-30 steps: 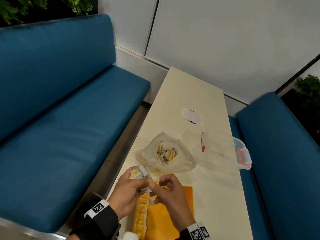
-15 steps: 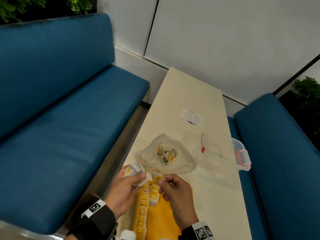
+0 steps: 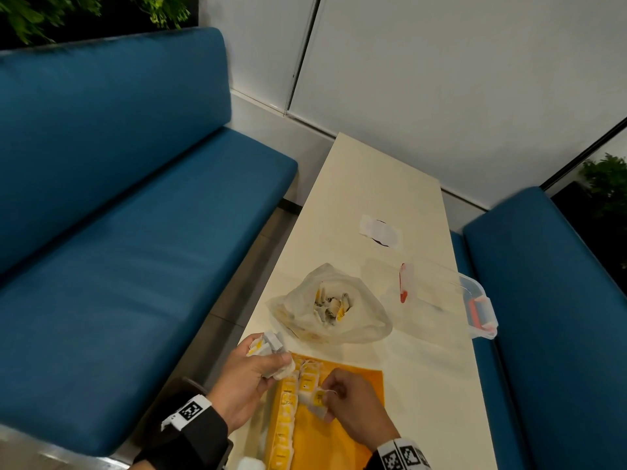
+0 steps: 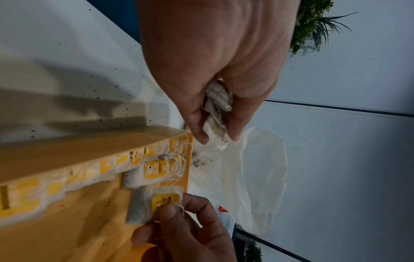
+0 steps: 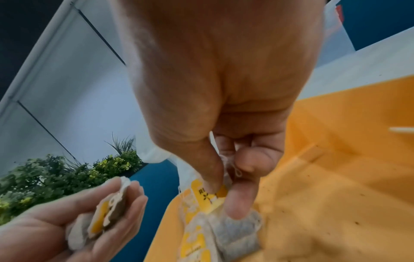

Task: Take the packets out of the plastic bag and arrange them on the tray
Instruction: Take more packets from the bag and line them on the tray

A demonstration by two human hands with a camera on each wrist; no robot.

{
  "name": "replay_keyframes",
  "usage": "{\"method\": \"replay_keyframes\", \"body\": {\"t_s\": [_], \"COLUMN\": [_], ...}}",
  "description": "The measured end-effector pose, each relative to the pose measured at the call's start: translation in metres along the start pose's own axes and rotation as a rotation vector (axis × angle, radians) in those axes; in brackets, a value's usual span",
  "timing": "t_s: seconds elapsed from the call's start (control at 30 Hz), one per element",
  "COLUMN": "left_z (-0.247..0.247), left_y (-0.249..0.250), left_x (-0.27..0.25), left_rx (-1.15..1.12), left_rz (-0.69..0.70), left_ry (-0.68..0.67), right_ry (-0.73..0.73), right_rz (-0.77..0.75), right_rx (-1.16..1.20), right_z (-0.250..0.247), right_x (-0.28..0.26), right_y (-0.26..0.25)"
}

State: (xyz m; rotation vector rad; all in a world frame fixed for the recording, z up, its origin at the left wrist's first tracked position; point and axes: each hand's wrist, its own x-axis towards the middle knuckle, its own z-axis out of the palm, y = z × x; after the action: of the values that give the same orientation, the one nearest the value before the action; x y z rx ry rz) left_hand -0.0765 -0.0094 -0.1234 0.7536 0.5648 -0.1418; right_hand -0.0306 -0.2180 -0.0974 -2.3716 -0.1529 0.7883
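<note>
An orange tray [image 3: 346, 432] lies at the near end of the table, with a row of tea-bag packets [image 3: 286, 415] lined along its left side. My right hand [image 3: 330, 400] pinches one packet [image 3: 317, 401] by its yellow tag [image 5: 210, 195] just over the tray [image 5: 336, 159], beside the row. My left hand [image 3: 268, 362] grips a bunch of packets [image 3: 266, 346] above the tray's far left corner; the bunch [image 4: 216, 113] shows between thumb and fingers. The clear plastic bag [image 3: 330, 307], with several packets inside, lies just beyond the tray.
A clear plastic box [image 3: 444, 300] with red clasps stands right of the bag, near the table's right edge. A white paper scrap [image 3: 380, 230] lies farther back. Blue benches [image 3: 135, 232] flank the narrow table [image 3: 424, 385]. A white object [image 3: 251, 464] sits at the near edge.
My right hand has pulled one packet away from the left hand's bunch and lowered it to the tray beside the row. The left hand kept its bunch and shifted slightly left.
</note>
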Motion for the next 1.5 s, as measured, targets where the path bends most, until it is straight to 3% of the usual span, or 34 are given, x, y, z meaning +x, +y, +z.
{"method": "replay_keyframes", "body": {"t_s": [0.17,0.3,0.63,1.1,1.2,1.37,1.5], "left_z": [-0.002,-0.003,0.0,0.002,0.004,0.015,0.022], "left_y": [-0.005,-0.011,-0.01,-0.005,-0.001,0.008,0.011], "left_x": [0.002,0.006,0.005,0.008,0.008,0.002,0.0], "left_rx": [0.036,0.059,0.078,0.081,0.054,-0.011,-0.01], "left_rz": [-0.031,-0.053,-0.077,-0.106,-0.107,-0.141,-0.186], "left_ry": [-0.004,0.004,0.005,0.034,0.018,-0.059,-0.106], "right_ry": [-0.066,-0.022,0.17,0.268,0.361,0.333,0.293], "right_rz": [0.113,0.184,0.194,0.222,0.091,-0.479,-0.552], "right_rx": [0.045,0.074,0.093,0.175,0.137,0.078,0.043], "right_z": [0.018,0.029,0.044,0.047,0.035,0.017,0.013], "right_x": [0.011,0.025,0.042,0.045,0.033,0.005,0.005], "right_y": [0.01,0.012,0.019,0.009,-0.002,-0.02,-0.021]}}
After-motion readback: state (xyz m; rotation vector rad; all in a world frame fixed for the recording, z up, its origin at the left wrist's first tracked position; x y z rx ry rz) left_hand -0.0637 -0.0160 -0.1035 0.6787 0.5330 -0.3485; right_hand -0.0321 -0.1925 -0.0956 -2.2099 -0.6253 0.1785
